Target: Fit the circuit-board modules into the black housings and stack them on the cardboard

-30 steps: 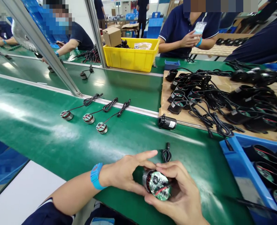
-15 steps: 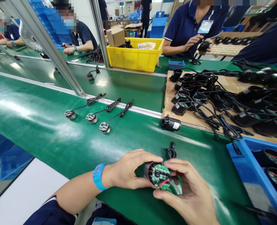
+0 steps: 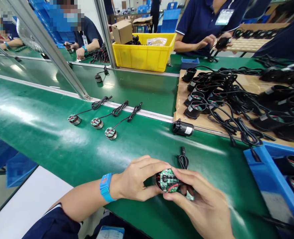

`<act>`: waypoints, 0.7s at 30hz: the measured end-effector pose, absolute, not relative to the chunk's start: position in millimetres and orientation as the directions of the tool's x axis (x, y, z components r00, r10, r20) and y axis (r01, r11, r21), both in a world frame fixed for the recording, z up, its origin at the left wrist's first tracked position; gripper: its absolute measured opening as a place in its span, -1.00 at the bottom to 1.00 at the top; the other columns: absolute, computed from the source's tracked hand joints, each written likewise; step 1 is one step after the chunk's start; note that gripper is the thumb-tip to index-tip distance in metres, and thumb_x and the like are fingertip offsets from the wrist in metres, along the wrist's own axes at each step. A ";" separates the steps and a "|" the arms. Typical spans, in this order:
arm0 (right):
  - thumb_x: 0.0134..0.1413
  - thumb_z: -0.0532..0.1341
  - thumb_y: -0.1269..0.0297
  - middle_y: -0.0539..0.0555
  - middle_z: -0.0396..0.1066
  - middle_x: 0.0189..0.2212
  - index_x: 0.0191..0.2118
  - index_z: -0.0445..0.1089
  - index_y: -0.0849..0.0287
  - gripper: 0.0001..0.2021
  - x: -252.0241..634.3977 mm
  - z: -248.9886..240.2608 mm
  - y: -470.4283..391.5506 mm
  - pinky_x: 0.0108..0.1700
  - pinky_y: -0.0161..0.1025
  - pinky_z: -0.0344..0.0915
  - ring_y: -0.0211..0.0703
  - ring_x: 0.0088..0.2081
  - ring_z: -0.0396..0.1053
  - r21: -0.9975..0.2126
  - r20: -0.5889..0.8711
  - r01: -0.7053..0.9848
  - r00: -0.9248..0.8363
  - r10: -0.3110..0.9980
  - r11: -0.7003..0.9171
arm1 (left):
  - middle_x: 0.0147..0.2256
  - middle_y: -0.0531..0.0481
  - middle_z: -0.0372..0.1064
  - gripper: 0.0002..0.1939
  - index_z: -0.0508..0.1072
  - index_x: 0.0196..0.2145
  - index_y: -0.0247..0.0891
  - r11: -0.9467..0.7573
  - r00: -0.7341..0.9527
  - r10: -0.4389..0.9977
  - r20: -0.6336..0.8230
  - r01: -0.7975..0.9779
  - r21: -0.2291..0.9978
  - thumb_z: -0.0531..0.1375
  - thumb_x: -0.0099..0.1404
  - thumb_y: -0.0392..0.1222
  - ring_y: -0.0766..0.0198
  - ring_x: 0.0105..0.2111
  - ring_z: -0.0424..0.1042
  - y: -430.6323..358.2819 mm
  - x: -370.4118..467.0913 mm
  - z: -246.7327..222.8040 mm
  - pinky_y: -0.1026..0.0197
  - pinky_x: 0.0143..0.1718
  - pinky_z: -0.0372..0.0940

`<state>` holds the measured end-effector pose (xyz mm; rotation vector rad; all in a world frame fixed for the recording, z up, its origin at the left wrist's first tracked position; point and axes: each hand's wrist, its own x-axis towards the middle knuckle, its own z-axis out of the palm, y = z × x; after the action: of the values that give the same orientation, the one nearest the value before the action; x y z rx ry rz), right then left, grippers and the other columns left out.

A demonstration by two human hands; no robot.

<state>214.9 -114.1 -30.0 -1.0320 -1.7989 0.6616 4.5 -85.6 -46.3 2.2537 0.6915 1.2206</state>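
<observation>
Low in the middle, a round motor with a green circuit board (image 3: 168,180) is held between both hands, its board facing up toward me. My left hand (image 3: 142,179), with a blue wristband, grips its left side with thumb and fingers. My right hand (image 3: 201,196) pinches the right edge, by the red and black wires. A coiled black cable (image 3: 183,161) lies just beyond the fingers. Farther off, a black cylindrical housing (image 3: 183,128) rests on its side. Three motors with boards and cables, one of them the nearest motor (image 3: 111,133), sit on the green table to the left.
A cardboard sheet (image 3: 183,99) bears several black housings with cables at the right. The blue bin (image 3: 263,176) at lower right holds more housings. A yellow bin (image 3: 142,56) stands behind a metal post (image 3: 104,33). Other people work across the table.
Both hands still hold the motor, which has tilted and moved up slightly. The right fingers have closed in along its upper edge. The view has shifted slightly.
</observation>
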 end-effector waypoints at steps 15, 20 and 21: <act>-0.07 0.50 0.02 0.12 0.50 -0.08 0.13 0.41 -0.02 -0.38 227.7 -41.5 -114.4 -0.33 -0.34 0.53 -0.17 -0.27 0.53 -0.836 0.369 0.313 -0.289 0.883 0.452 | 0.00 -0.24 0.56 -0.24 0.06 0.36 -0.28 -0.745 0.383 0.651 0.656 0.152 0.650 0.31 0.34 -0.13 0.14 -0.10 0.61 -89.4 5.7 -48.6 0.13 -0.09 0.43; -0.01 0.50 0.14 0.13 0.54 -0.02 0.10 0.44 -0.05 -0.47 225.4 -43.3 -111.3 -0.26 -0.30 0.57 -0.05 -0.13 0.59 -0.879 0.348 0.233 -0.282 0.894 0.415 | 0.02 -0.23 0.54 -0.40 0.19 0.22 -0.22 -0.750 0.335 0.648 0.684 0.125 0.650 0.32 0.31 -0.22 0.14 -0.09 0.60 -88.5 4.6 -48.0 0.16 -0.12 0.44; 0.01 0.48 0.15 0.12 0.56 -0.03 0.10 0.45 -0.06 -0.50 225.2 -40.1 -112.8 -0.27 -0.30 0.57 -0.05 -0.14 0.59 -0.878 0.356 0.228 -0.276 0.893 0.421 | 0.03 -0.24 0.53 -0.42 0.18 0.21 -0.20 -0.747 0.335 0.650 0.682 0.116 0.655 0.31 0.32 -0.20 0.13 -0.07 0.60 -89.4 4.8 -45.6 0.15 -0.10 0.44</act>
<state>225.2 -112.8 -40.1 -0.9738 -1.7526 0.9024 4.8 -89.4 -45.6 2.1048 0.6701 1.4146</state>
